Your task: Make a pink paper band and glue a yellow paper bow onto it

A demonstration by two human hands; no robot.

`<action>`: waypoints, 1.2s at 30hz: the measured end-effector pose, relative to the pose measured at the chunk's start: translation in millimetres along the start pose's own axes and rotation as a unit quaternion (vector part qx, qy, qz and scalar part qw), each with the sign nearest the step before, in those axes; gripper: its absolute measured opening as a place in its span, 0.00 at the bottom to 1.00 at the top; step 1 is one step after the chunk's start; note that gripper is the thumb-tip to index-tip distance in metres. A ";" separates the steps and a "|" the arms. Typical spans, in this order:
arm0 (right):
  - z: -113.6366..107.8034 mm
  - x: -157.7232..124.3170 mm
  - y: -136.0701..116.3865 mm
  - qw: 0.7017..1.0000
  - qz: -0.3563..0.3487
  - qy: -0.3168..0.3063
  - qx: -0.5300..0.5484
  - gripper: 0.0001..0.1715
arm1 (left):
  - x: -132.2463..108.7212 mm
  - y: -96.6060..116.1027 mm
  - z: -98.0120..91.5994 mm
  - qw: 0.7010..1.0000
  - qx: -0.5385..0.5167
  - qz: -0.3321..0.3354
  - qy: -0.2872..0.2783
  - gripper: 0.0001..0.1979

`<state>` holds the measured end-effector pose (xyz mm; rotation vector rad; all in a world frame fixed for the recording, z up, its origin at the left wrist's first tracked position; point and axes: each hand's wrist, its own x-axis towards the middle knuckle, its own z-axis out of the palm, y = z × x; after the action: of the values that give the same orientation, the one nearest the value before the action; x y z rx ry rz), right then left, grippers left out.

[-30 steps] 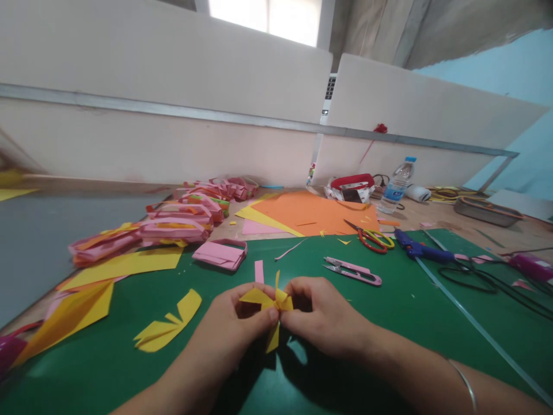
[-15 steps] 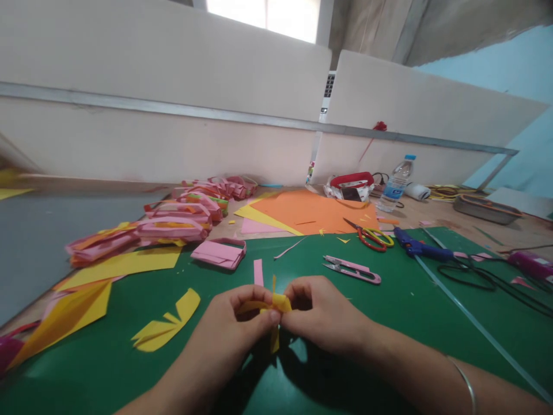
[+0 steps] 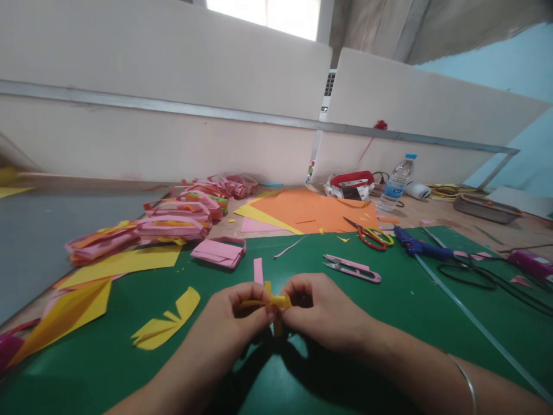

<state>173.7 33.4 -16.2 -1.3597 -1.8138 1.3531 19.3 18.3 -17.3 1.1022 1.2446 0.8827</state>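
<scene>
Both my hands meet at the lower middle of the view, just above the green mat (image 3: 354, 374). Between them is a yellow bow-shaped piece (image 3: 280, 301), folded from paper or felt, with a loop and a strip across it. My left hand (image 3: 242, 323) pinches its left side between thumb and fingers. My right hand (image 3: 317, 311) is closed on its right end. Fingers cover part of the piece. Behind it lies a small pink strip (image 3: 258, 271). A cut yellow piece (image 3: 170, 323) rests left of my left hand.
A small pink bag (image 3: 219, 253) lies beyond my hands, with several similar bags (image 3: 173, 227) heaped at left. Thread snips (image 3: 352, 268), scissors (image 3: 371, 235) and a blue glue gun (image 3: 423, 248) lie to the right. Orange sheets (image 3: 315, 210) and a water bottle (image 3: 395, 183) are farther back.
The yellow piece has turned in my fingers, its crossing strip now showing wider and less upright. Both hands stay nearly in place.
</scene>
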 end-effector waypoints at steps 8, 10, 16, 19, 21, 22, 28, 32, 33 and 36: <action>2.2 -0.7 1.1 0.999 -0.029 -0.017 -0.037 0.03 | -0.5 -1.7 1.8 0.997 0.058 0.044 0.022 0.04; 1.3 -2.5 0.0 0.997 -0.039 -0.018 -0.061 0.03 | 0.2 -1.0 0.8 0.993 0.091 0.064 0.042 0.05; -3.9 -6.0 -3.9 0.990 -0.103 0.053 -0.083 0.12 | -0.5 2.3 0.7 0.979 0.155 0.112 0.072 0.06; -5.0 -5.2 -5.3 0.986 -0.136 0.064 -0.077 0.03 | -1.8 1.7 2.8 0.978 0.158 0.120 0.057 0.07; -5.1 -4.5 -6.3 0.985 -0.147 0.055 -0.066 0.04 | -2.1 1.0 3.5 0.984 0.136 0.105 0.034 0.06; -5.1 -4.3 -6.7 0.986 -0.152 0.051 -0.055 0.05 | -2.1 0.8 3.5 0.988 0.121 0.093 0.017 0.06; -7.0 -7.2 -6.8 0.979 -0.188 0.063 -0.048 0.07 | -0.2 3.2 -1.3 0.998 0.057 0.015 -0.010 0.08; -9.1 -11.7 -6.7 0.941 -0.298 0.118 -0.109 0.10 | 3.0 4.2 -5.4 1.000 0.027 0.003 0.005 0.09; -9.7 -11.5 -6.7 0.933 -0.316 0.121 -0.124 0.08 | 4.1 3.4 -6.3 1.000 0.024 0.005 0.008 0.09; -12.5 -10.4 -7.5 0.916 -0.344 0.121 -0.169 0.06 | 7.6 -2.4 -9.1 1.000 0.016 0.009 0.022 0.11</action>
<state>184.8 28.9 -2.8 -0.8379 -2.1177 0.4982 11.3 26.3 -21.4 1.1257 1.2898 0.9080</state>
